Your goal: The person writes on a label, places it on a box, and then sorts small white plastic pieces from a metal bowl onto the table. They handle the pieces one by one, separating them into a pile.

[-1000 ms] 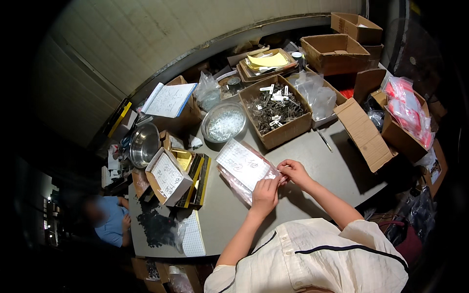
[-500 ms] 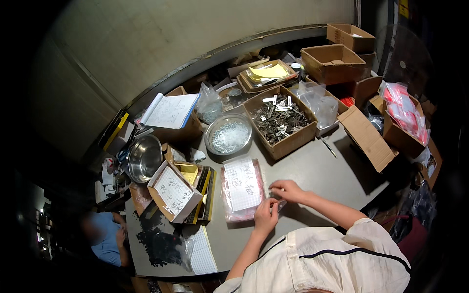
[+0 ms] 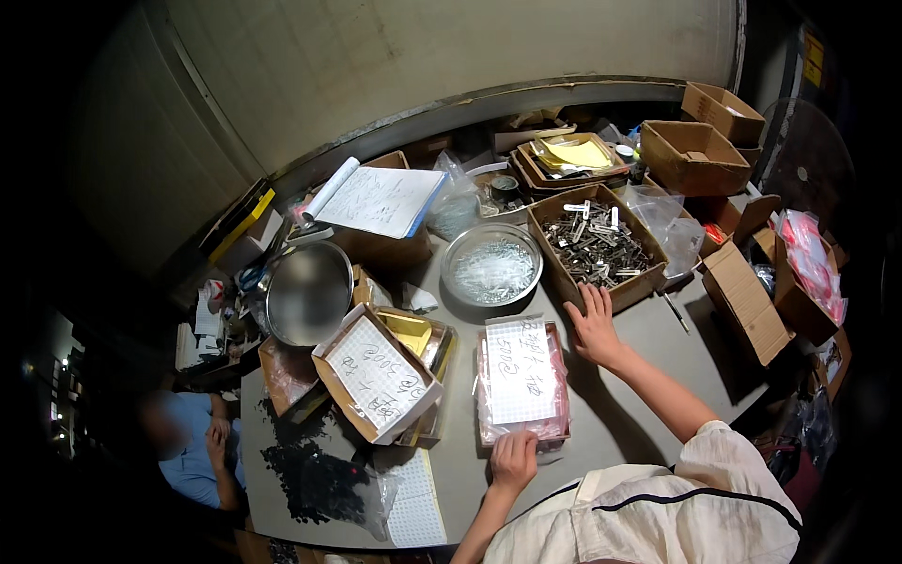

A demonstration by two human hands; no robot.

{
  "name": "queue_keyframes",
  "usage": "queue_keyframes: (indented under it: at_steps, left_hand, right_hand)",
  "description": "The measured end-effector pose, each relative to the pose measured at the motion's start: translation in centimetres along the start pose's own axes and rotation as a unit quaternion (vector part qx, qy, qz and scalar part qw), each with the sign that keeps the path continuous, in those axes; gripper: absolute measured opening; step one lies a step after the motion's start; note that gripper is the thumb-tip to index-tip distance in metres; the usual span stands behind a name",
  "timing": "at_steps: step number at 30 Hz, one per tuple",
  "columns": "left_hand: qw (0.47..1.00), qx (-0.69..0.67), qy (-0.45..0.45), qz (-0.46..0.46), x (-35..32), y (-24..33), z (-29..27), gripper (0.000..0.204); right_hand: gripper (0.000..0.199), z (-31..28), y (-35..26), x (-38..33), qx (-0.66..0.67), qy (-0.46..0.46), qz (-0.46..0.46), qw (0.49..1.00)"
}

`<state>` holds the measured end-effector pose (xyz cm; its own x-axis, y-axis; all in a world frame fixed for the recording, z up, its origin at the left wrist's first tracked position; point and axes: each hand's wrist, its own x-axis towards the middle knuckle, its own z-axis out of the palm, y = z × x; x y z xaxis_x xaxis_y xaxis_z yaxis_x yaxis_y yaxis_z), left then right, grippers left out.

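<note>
Surface: grey worktable [image 3: 648, 348], crowded with cartons and bowls, set against a pale wall.

Packet: a clear plastic bag of pink-tinted parts with a white handwritten slip on top [image 3: 521, 381] is seen lying flat at the table's centre, about 12 o'clock from the person's chest.

Left hand [image 3: 513, 461]: laid on the packet's near edge at 6 o'clock of it, fingers curled down onto the plastic; nothing is clamped.

Right hand [image 3: 594, 326]: spread flat, palm down, at 2 o'clock of the packet, fingertips touching the near wall of the open carton of small metal parts [image 3: 592, 246]. The hands are well apart.

Surroundings: a steel bowl of clear pieces [image 3: 492, 267] stands at 12 o'clock of the packet; a labelled cardboard box [image 3: 378, 376] lies at 9 o'clock; an empty steel bowl [image 3: 308, 293] sits at 10 o'clock.

Step judged: the filled packet appears to be set down and steadied.

Next move judged: a grasp on the carton or its metal parts would be called for, with the packet kept flat.
</note>
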<state>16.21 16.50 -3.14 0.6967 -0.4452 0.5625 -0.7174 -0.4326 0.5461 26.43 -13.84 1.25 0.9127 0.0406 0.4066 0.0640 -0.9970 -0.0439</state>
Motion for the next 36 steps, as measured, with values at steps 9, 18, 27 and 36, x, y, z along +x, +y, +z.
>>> queue_keyframes:
  at_steps: [9,18,27,36]
  left_hand:
    - [0.998,0.034,-0.026,-0.044,-4.3,1.1,-1.5,0.006]
    - [0.981,0.122,0.019,-0.151,-8.7,5.2,-2.4,0.008]
    - [0.973,0.132,0.058,-0.181,-10.6,6.8,-1.4,0.006]
    - [0.959,0.122,0.097,-0.236,-10.4,7.8,-1.3,0.007]
  right_hand:
    - [0.088,4.1,-0.5,6.2,0.059,-0.067,-0.121,0.989]
    - [0.062,6.4,-2.8,7.8,0.097,0.031,-0.125,0.987]
    - [0.031,7.2,-1.7,6.0,0.027,0.068,-0.121,0.99]
    - [0.04,2.6,-0.7,-1.9,0.128,0.031,-0.165,0.977]
